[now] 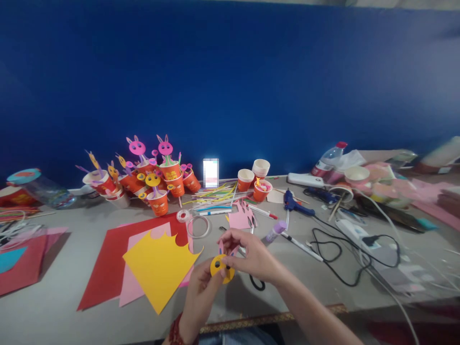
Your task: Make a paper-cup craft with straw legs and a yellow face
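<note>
Between my two hands, over the front of the table, is a yellow paper bunny face (216, 272) with googly eyes and pink ears (221, 247). My left hand (201, 292) pinches its lower left edge between thumb and fingers. From the upper right, my right hand (249, 256) is closed on the face near the ears, its thumb lying across the front. The fingers cover part of the right eye. Scissors (252, 230) lie just behind my right hand, partly hidden. A purple glue stick (276, 231) is to its right.
Yellow paper (161, 268) lies on pink and red sheets (108, 268) at left. Behind stand decorated orange cups (158, 205). A blue glue gun (296, 203), its black cord and a power strip (352, 233) are at right. A blurred hand (451, 194) shows at the far right.
</note>
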Demonstrator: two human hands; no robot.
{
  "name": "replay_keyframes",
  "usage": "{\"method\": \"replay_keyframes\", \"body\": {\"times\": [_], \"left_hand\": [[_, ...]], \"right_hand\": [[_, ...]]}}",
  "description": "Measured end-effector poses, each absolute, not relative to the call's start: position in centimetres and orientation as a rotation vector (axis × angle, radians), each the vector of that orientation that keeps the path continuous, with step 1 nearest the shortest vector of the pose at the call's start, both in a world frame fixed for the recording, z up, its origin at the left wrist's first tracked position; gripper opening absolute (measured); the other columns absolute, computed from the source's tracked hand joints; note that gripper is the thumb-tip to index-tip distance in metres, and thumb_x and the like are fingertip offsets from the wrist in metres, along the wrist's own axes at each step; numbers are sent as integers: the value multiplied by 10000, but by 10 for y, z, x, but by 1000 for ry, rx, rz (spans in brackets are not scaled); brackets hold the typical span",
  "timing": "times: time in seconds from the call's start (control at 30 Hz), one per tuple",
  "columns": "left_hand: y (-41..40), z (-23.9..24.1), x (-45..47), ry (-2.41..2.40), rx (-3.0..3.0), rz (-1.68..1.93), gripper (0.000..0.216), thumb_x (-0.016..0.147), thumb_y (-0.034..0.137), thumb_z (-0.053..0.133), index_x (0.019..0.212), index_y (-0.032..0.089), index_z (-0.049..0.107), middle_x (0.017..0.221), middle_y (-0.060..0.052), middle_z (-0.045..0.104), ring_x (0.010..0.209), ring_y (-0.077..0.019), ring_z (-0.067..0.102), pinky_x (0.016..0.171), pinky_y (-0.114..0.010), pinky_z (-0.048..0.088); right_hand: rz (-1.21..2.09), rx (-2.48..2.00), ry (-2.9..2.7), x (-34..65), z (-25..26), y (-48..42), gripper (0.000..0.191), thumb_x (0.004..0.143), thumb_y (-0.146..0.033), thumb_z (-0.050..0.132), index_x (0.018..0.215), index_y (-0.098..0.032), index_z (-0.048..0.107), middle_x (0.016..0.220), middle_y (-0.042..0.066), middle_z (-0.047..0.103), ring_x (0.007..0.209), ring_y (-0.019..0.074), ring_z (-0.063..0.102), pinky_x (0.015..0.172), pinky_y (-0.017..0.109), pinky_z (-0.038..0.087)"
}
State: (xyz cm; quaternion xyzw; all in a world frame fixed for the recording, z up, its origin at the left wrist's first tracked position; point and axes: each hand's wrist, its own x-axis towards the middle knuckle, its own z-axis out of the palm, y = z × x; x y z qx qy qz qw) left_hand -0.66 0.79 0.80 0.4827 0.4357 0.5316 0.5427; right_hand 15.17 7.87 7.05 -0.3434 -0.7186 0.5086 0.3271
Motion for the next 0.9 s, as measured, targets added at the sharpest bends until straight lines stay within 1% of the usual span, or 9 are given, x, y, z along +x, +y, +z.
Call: {"method": "replay_keyframes", "body": {"times": [0.2, 0.33, 0.57, 0.73, 0.9], "left_hand": [[8, 12, -7, 1040, 1123, 1261, 307, 856, 450, 675, 762, 160, 714, 679, -14, 597, 670, -143, 509, 636, -223, 426], [8, 10, -7, 1039, 1136, 1260, 301, 855, 437, 679, 737, 160, 701, 672, -11, 590, 669, -142, 510, 637, -221, 428], [9, 7, -8, 1061, 1139, 1252, 304, 872, 423, 653, 731, 156, 692, 688, -26, 621, 690, -164, 551, 661, -241, 458], [8, 8, -8, 1070, 1161, 1259, 281, 883, 419, 641, 833, 163, 746, 722, -36, 655, 703, -175, 566, 674, -252, 467], [7, 3, -9, 1076, 1178, 1249, 296, 889, 422, 638, 807, 160, 750, 734, -45, 673, 714, -182, 581, 683, -257, 471]], "right_hand": [[1356, -911, -1845, 149, 69, 78, 237, 744, -81, 689, 954, -185, 653, 842, -6, 676, 761, 143, 626, 725, 258, 489], [1364, -921, -1842, 149, 68, 78, 258, 745, -77, 680, 979, -182, 653, 840, -6, 678, 756, 140, 626, 712, 252, 488], [1364, -947, -1864, 148, 69, 78, 269, 744, -90, 673, 996, -184, 661, 839, -7, 679, 763, 142, 632, 697, 248, 474], [1361, -976, -1885, 147, 72, 78, 294, 729, -68, 642, 994, -195, 667, 842, -11, 684, 765, 146, 637, 689, 248, 463], [1357, -978, -1910, 147, 73, 79, 312, 728, -67, 626, 1008, -201, 664, 849, -17, 686, 767, 143, 644, 690, 245, 456]]}}
